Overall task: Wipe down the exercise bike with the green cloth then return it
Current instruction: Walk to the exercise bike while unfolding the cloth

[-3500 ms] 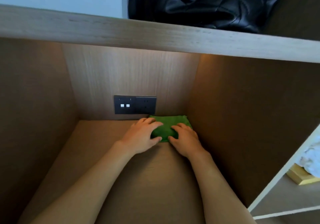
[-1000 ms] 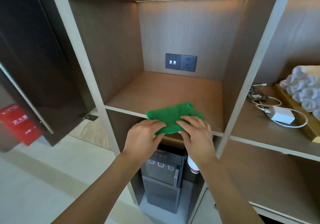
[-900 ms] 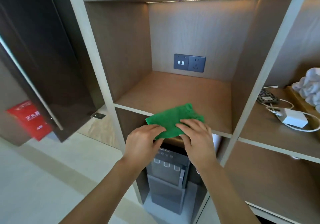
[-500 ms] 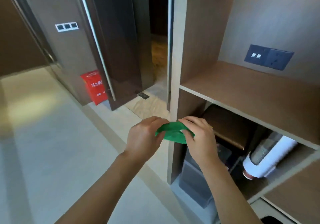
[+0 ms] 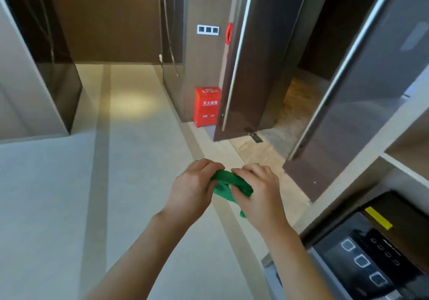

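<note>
Green cloth (image 5: 228,184) bunched in mid-air between both hands, over pale floor (image 5: 58,195), carried at about waist height. Left hand (image 5: 192,188) pinches its left end, fingers curled and closed on the fabric; right hand (image 5: 260,193) grips the other end, thumb and fingers (image 5: 246,172) clamped, with a small tail of cloth hanging below the right palm.

Handling, as I judge it: soft, light, limp. No risk of breaking, little of slipping; it folds to whatever the fingers make of it. Best taken by a bunched wad in one palm for wiping, or by two corners to spread it flat.

Beyond the fingertips: red box (image 5: 207,107) with white lettering standing on the floor against a dark wall panel, beside a tall brown door (image 5: 255,67) standing ajar. To the right of the right wrist, a shelf-unit frame (image 5: 362,160), and lower down a dark appliance (image 5: 362,260) with square outlines on its top.

Hard to make out: no exercise bike anywhere in view. Appliance cut off at frame edge; its purpose unclear. Most of the cloth is covered by the fingers. Everything slightly blurred.
</note>
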